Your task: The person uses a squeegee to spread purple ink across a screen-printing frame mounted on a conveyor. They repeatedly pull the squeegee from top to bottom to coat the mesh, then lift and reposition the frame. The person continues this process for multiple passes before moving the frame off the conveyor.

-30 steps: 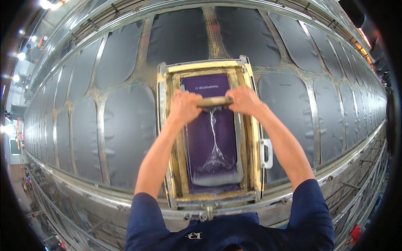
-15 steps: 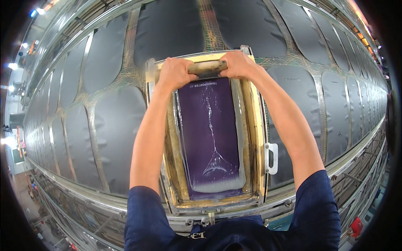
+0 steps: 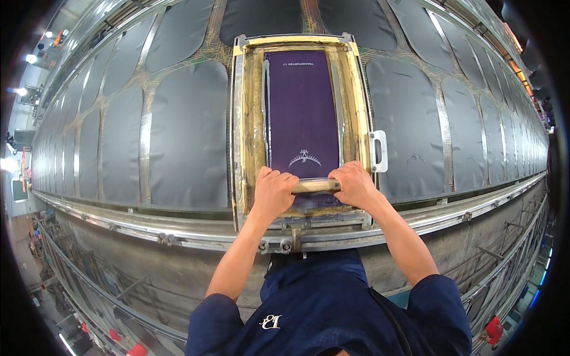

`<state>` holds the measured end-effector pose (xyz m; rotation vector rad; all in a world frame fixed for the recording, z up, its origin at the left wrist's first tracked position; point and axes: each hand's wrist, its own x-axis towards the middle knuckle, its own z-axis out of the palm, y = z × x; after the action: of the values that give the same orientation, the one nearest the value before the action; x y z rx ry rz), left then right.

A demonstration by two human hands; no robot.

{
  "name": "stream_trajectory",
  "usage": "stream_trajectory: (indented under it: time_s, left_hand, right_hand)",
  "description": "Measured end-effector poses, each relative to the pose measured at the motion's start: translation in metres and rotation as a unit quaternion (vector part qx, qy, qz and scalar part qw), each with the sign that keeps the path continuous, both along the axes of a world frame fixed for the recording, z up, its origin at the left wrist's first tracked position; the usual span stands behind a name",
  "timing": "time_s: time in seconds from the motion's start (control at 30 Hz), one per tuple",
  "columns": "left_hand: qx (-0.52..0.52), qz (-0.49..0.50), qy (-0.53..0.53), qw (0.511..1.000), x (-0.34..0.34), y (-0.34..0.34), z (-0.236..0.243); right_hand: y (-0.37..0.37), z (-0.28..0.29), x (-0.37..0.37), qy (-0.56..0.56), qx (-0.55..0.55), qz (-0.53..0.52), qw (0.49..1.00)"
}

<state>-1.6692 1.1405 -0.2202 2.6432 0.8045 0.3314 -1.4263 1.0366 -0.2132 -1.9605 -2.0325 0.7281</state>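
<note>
Left hand (image 3: 275, 190) and right hand (image 3: 355, 184) clench opposite ends of pale, worn wooden squeegee bar (image 3: 314, 186), fingers curled over top. Bar lies crosswise at near end of printing frame (image 3: 238, 136), dark smudges marking wood. Frame, yellow-edged and stained brown inside, sits on long desk (image 3: 196, 233) between rows of round-cornered black sheets (image 3: 184, 136). Deep purple panel (image 3: 303, 113) fills its window, pale lettering at far end, pale arched emblem (image 3: 304, 158) near bar. White handle (image 3: 378, 151) juts from right side.
</note>
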Motion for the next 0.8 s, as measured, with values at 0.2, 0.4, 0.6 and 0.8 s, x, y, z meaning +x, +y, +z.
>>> stream_trajectory:
  time_s: [0.2,0.4,0.6,0.8]
  left_hand:
    - [0.065,0.012,0.03,0.997,-0.007,-0.007,0.009]
    - [0.037,0.005,0.076,0.996,-0.007,-0.013,0.0]
    - [-0.007,0.035,-0.005,0.999,-0.044,-0.018,0.018]
    - [0.001,0.074,-0.014,0.997,-0.129,0.026,0.041]
  right_hand:
    - [0.033,0.006,0.051,-0.021,0.132,-0.367,0.921]
    - [0.021,-0.088,0.115,0.062,0.14,-0.459,0.875]
    - [0.031,-0.014,0.096,0.08,0.091,-0.512,0.851]
    - [0.087,0.011,0.006,0.185,0.161,-0.474,0.846]
